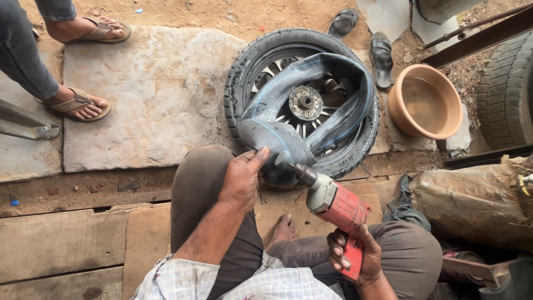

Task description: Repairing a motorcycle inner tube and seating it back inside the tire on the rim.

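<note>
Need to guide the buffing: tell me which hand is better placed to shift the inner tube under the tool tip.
Left. The left hand already grips the inner tube beside the tool tip; the right hand is occupied holding the red power tool.

- The tool's tip is hidden where it meets the inner tube (288,139), behind the left hand (242,178); what kind of tip it is cannot be told.
- The right hand (355,255) covers most of the power tool (333,203) grip.
- The tube covers part of the wheel (302,103) spokes and rim.
- The bystander (33,61) is cut off at the top left edge; only legs and sandals show.
- The big tyre (508,91) runs off the right edge.
- The sack (472,200) contents are hidden.
- The grey object (444,8) at the top edge is cut off, its kind unclear.
</note>
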